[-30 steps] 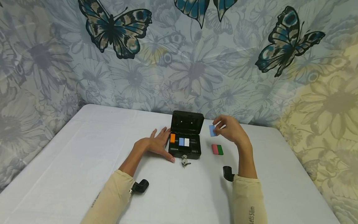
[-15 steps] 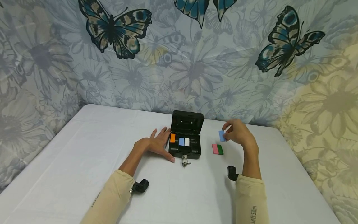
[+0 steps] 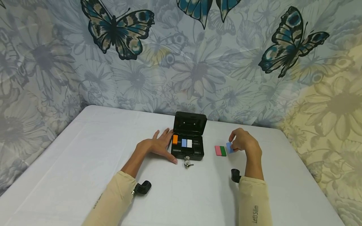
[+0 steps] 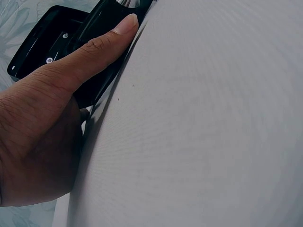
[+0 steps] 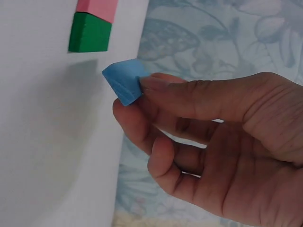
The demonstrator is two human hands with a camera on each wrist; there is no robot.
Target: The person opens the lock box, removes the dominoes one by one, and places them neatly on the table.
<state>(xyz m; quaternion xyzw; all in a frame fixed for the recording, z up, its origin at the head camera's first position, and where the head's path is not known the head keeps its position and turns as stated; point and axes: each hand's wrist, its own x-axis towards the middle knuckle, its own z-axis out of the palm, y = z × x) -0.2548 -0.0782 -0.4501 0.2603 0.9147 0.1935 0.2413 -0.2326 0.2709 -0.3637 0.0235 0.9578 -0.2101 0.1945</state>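
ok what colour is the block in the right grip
Light blue; the block shows best in the right wrist view.

Between the fingers of the right hand we see a matt blue block, creased along one face; past those fingertips, the green block is matt too. Beside the left hand's fingers, the box is smooth, glossy — metal or plastic, we cannot tell. Past that thumb, the lock shines like metal — against matt cloth.
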